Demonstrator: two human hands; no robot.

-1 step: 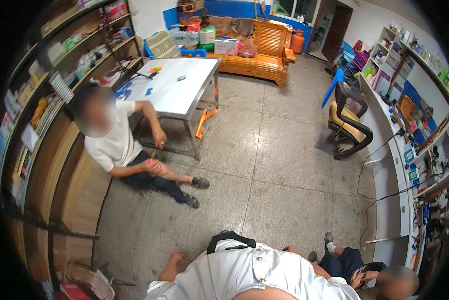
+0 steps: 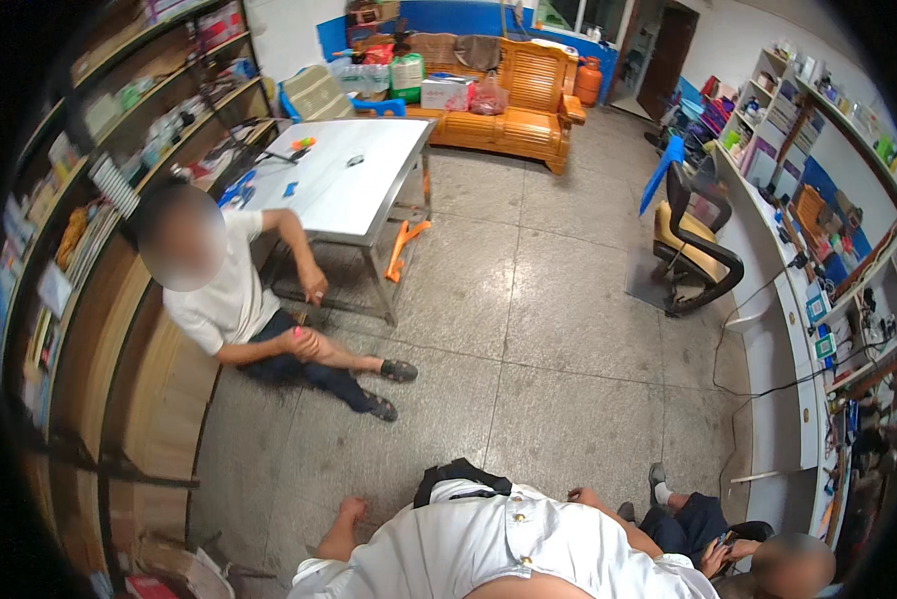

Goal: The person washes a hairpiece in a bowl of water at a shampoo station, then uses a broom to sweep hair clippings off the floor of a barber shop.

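Note:
My left hand [image 2: 353,508] hangs beside my white shirt [image 2: 478,544], over the floor. It is small in the picture, its fingers are mostly turned out of sight, and nothing shows in it. On the other side, my right hand [image 2: 581,495] comes out past the shirt's edge. Its fingers are too small and partly hidden to read. Neither hand visibly touches any object. A black cloth-like item [image 2: 460,477] sticks out at the front of the shirt, between my hands.
A seated person [image 2: 224,275] is at left by a white table [image 2: 369,165]. Another person [image 2: 683,524] sits at lower right, close to my right side. Shelves [image 2: 99,260] line the left; a wooden bench [image 2: 528,130], an office chair [image 2: 693,245] and a long counter [image 2: 793,329] stand farther off.
The view has shifted slightly, so the table and shelves sit a little farther left. Slightly more of my right hand shows past the shirt. My left hand looks almost unchanged.

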